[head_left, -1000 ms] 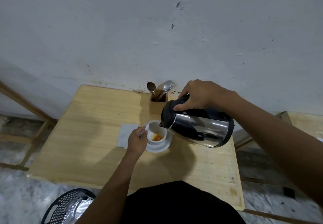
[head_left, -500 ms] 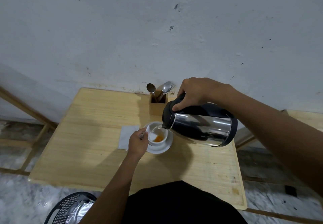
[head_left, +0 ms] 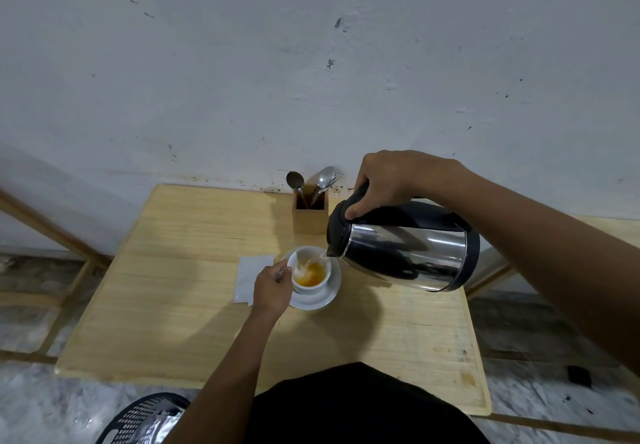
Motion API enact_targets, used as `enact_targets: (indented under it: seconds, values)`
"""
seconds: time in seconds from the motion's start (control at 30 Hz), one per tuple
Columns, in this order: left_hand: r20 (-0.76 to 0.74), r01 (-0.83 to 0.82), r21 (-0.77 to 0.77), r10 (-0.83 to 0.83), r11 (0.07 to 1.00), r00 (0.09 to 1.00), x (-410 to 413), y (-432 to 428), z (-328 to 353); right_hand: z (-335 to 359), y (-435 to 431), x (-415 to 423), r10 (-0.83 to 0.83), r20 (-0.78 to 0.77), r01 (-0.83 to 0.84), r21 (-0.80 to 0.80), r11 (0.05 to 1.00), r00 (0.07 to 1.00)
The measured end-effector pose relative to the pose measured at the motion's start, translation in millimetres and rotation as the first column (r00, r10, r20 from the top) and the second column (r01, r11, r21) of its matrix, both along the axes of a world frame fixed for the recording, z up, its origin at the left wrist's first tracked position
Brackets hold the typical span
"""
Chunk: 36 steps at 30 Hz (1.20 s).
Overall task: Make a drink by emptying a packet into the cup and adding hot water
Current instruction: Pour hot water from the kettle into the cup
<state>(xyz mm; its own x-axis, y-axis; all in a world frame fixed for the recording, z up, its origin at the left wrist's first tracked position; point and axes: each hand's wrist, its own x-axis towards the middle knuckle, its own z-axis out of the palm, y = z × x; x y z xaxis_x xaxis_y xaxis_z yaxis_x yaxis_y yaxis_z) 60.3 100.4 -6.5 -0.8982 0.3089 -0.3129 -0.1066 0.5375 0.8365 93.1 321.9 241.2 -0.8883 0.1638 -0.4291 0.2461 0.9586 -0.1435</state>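
Observation:
A white cup (head_left: 309, 287) stands on a white saucer (head_left: 325, 299) near the middle of the wooden table (head_left: 173, 305). Orange liquid fills its lower part. My left hand (head_left: 272, 289) grips the cup's handle on its left side. My right hand (head_left: 391, 182) holds the black handle of a steel kettle (head_left: 405, 253), tilted with its spout over the cup's right rim. A thin stream of water runs from the spout into the cup. A white packet (head_left: 251, 277) lies flat just left of the saucer, partly under my left hand.
A wooden holder (head_left: 309, 213) with spoons and a fork stands at the table's far edge by the wall, just behind the kettle's lid. A black mesh basket (head_left: 142, 419) with foil in it sits on the floor at the lower left.
The kettle has tipped further and water now streams into the cup; the orange liquid has risen. My left hand has stayed on the cup's handle.

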Motion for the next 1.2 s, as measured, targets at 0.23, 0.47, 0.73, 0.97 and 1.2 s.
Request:
enact_targets:
  seconds: [0.23, 0.47, 0.73, 0.97, 1.2]
  values:
    - [-0.005, 0.001, -0.016, -0.001, 1.0, 1.0, -0.7, -0.7, -1.3, 0.4, 2.9, 2.4, -0.005, 0.007, 0.005, -0.008, 1.0, 1.0]
    - [0.003, -0.008, -0.015, 0.008, 1.0, 1.0, -0.9, 0.3, -0.1, 2.8, 3.8, 3.5, -0.007, 0.008, 0.007, -0.02, 1.0, 1.0]
    - [0.008, -0.006, -0.019, 0.006, 1.0, 1.0, -0.3, 0.6, 1.7, 2.4, 3.6, 3.1, -0.004, 0.01, 0.004, -0.012, 1.0, 1.0]
    - [0.028, -0.018, -0.008, 0.018, 1.0, 0.999, 1.2, 0.2, 1.4, -0.6, 2.7, 5.9, 0.004, 0.011, -0.004, -0.011, 1.0, 1.0]
    - [0.003, -0.008, 0.008, 0.008, 1.0, 1.0, 2.5, 0.7, 2.9, -4.9, 2.5, 5.5, 0.004, 0.012, -0.003, -0.015, 1.0, 1.0]
